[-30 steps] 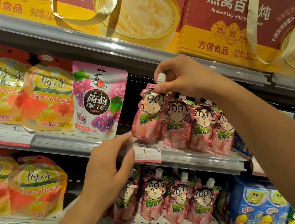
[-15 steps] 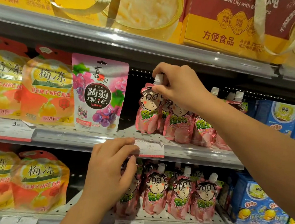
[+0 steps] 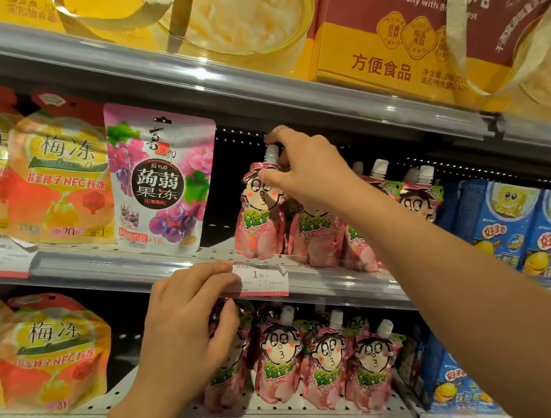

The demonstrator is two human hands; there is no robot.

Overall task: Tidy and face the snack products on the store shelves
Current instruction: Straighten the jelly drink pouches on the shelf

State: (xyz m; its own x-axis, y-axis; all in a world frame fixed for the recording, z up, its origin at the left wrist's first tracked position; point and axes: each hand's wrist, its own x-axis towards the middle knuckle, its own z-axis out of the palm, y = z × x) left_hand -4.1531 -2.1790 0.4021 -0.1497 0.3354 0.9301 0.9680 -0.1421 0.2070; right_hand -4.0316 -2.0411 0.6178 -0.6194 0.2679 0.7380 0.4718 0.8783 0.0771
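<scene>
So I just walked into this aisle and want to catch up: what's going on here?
A person is tidying a snack shelf. Their right hand pinches the leftmost pink spouted jelly pouch near its white cap, standing it at the front of the middle shelf. Their left hand rests its fingers on the shelf edge, touching the price tag. A grape jelly bag stands left of the pouch, with a gap between.

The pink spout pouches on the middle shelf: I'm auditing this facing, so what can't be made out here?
Head view only:
- Pouches behind the held pouch: the right hand and forearm cover them.
- Price tag: small print blurred; left hand covers its left edge.
- Lower-shelf leftmost pouch: left hand hides its face.
</scene>
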